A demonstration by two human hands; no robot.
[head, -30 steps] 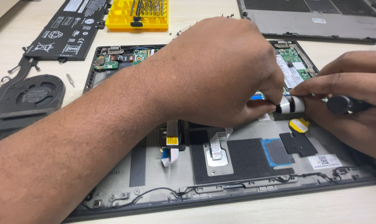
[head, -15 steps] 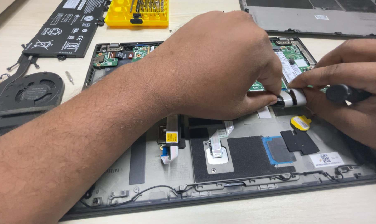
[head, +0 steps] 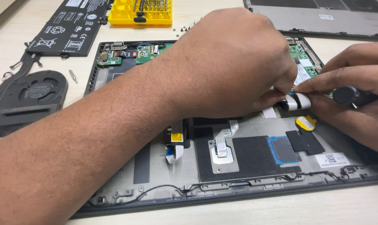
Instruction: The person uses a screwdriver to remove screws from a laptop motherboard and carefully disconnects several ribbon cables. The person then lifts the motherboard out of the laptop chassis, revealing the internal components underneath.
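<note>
An opened laptop base [head: 247,189] lies on the table with its green circuit boards [head: 135,54] exposed. My left hand [head: 235,62] reaches across it, fingertips pinching a white flat ribbon cable [head: 299,101] near the right-side board. My right hand [head: 355,96] meets it there, holding a black-handled screwdriver [head: 349,96] and touching the same cable with its forefinger. A yellow coin cell [head: 306,123] sits just below the cable. What lies under my left palm is hidden.
A black fan with heat pipe [head: 28,93] lies at the left, a flat black battery [head: 70,27] behind it. A yellow bit case [head: 141,12] and loose screws [head: 185,28] sit at the back. The grey laptop cover [head: 318,16] rests at the back right.
The view has shifted slightly. My left hand's fingertips have closed further over the ribbon cable, and my right hand has stayed against it.
</note>
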